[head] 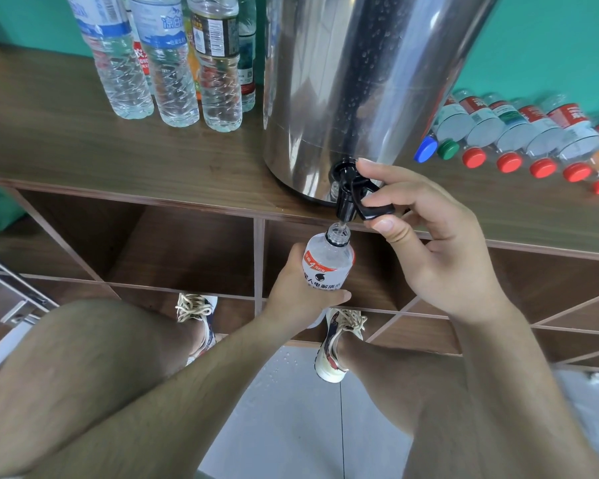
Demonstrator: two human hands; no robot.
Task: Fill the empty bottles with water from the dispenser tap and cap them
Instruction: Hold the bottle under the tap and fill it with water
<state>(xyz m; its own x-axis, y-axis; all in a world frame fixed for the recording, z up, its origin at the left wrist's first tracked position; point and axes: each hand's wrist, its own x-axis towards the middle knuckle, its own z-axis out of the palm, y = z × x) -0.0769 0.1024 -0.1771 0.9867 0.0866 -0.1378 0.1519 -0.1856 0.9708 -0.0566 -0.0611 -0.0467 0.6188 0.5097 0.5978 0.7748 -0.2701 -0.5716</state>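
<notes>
Forearms (187, 395) fill the near edge of my view, and beyond them my left hand (298, 288) is wrapped round the lower body of the uncapped electrolyte-water bottle (329, 261). I hold it upright, long axis toward 12 o'clock, its mouth just under the black tap (344, 202) of the steel dispenser (360, 81) on the tabletop (83, 143). My right hand (429, 243), at 3 o'clock of the tap, pinches the tap lever (374, 210) between thumb and forefinger; the fill, I judge, depends on mouth and spout lining up.
</notes>
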